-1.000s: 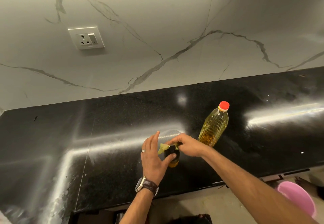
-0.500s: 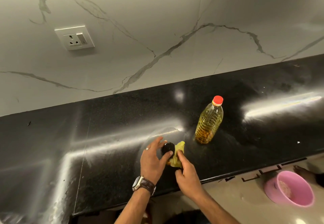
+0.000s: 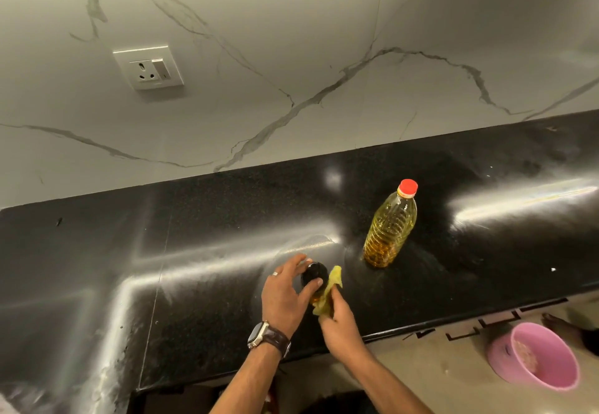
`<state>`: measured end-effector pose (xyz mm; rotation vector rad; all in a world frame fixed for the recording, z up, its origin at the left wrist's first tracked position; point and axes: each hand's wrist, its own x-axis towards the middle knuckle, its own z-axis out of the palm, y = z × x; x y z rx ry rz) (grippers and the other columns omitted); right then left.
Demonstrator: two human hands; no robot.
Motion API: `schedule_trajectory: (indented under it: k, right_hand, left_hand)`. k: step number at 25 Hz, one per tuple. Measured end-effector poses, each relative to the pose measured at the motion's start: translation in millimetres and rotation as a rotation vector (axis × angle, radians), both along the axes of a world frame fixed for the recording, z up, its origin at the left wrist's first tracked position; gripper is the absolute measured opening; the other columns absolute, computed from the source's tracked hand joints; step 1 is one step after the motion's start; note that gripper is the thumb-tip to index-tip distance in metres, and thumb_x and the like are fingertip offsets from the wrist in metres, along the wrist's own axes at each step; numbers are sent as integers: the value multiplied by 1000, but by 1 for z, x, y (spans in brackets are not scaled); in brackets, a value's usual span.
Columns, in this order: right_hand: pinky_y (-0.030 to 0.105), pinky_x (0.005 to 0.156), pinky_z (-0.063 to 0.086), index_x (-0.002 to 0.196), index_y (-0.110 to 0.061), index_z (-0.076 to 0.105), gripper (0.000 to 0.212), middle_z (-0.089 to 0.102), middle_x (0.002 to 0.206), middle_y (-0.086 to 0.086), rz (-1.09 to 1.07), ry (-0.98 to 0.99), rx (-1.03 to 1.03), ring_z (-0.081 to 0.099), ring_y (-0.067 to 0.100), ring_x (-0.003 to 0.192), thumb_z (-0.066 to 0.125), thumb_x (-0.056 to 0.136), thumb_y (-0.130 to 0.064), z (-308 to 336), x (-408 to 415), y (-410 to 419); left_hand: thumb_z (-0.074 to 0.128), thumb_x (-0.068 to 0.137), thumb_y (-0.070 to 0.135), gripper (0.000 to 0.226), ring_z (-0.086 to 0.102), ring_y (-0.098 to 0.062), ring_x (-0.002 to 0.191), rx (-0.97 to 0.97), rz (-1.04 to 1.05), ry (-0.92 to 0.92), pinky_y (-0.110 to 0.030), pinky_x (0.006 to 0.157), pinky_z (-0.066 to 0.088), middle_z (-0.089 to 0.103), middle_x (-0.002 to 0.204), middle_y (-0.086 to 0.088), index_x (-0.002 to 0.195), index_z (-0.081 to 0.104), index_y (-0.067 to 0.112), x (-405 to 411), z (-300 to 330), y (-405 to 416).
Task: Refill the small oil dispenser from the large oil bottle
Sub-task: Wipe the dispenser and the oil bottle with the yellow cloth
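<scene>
The black counter [image 3: 194, 284] runs under a marble-look wall with a socket [image 3: 148, 68], and everything you need sits toward its front edge. The large oil bottle [image 3: 390, 228] stands upright, red cap on, well back from that edge and apart from your hands; it looks roughly full, so the pour has not begun by this evidence.

Your left hand [image 3: 285, 297] has its grip curled round the dark top of the small oil dispenser [image 3: 313, 279], which stands on the counter close to the front edge, a little amber oil showing low in it. Your right hand [image 3: 340, 322] pinches a yellow cloth [image 3: 330, 287] against the dispenser's right side.

What has changed: a second ago your right arm reached across from beyond the dispenser with the cloth at its top; now that hand sits on the near side, and the cloth has slid down along the body. That reads as wiping the outside, not opening it. I judge the refill itself is yet to start: both caps need to come off first. On the floor, lower right, sits a pink bowl [image 3: 534, 358].
</scene>
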<state>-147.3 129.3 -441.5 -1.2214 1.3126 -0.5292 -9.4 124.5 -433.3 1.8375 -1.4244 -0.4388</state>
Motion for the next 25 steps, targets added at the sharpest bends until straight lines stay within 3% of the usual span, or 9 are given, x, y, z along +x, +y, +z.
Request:
schedule_trajectory:
  k: [4,7,9,14,16,17,19,22,25]
  right_hand:
    - [33,122,38,163,-31,23,82,43,150,-16,4,-119,-50,41,2,142,54,98,6,16,3,-14]
    - [38,112,51,149,-39,48,72,64,136,-11,166,-50,-97,59,8,130,62,89,-2,18,-7,-50]
    - [43,112,50,139,-43,57,61,69,130,-10,227,-36,-41,62,9,126,65,85,-15,18,-9,-57]
    - [36,111,45,153,-39,35,69,61,137,0,-15,-2,97,57,18,129,51,98,-1,0,14,-18]
    - [39,107,48,142,-26,49,51,64,127,4,-233,-178,278,60,20,118,48,100,2,8,28,-6]
    - [38,101,51,127,-15,57,40,64,117,9,-356,-369,407,63,22,109,44,97,8,17,26,-9]
    - [38,93,50,97,-2,55,28,58,103,18,-586,-676,642,59,30,91,39,80,15,37,19,-33]
    - [51,113,43,113,4,56,32,60,123,29,-596,-866,753,60,39,111,43,85,-3,60,-5,-55]
    - [49,116,43,131,7,58,55,65,129,29,-516,-699,741,63,38,123,49,103,-40,55,1,-60]
  left_hand:
    - [85,81,37,59,66,-8,115,11,-9,-20,-40,96,57,71,122,14,134,61,29,2,-1,-2]
    - [83,82,42,61,66,-9,115,38,-7,-29,-40,96,57,69,125,10,136,58,31,2,0,-2]
    - [83,81,42,61,66,-8,115,41,-5,-26,-39,95,57,68,126,11,136,56,35,4,-1,-1]
    - [85,81,32,59,65,-3,117,51,-18,15,-40,97,58,69,124,17,133,57,35,4,-2,-2]
    - [86,81,31,59,65,0,117,54,-9,18,-41,98,58,70,124,18,134,58,32,4,-2,-2]
    - [86,81,32,59,65,-1,117,55,-10,3,-40,98,58,70,123,19,134,58,33,4,-2,-1]
    - [86,81,35,60,66,-5,115,59,-6,-36,-41,95,58,70,122,18,134,58,35,4,-2,-2]
    - [85,81,37,61,67,-8,114,82,14,-82,-45,94,57,70,123,15,135,58,35,5,0,-2]
    - [79,82,48,58,65,-8,116,102,16,-71,-43,97,54,70,125,15,134,55,39,3,2,-2]
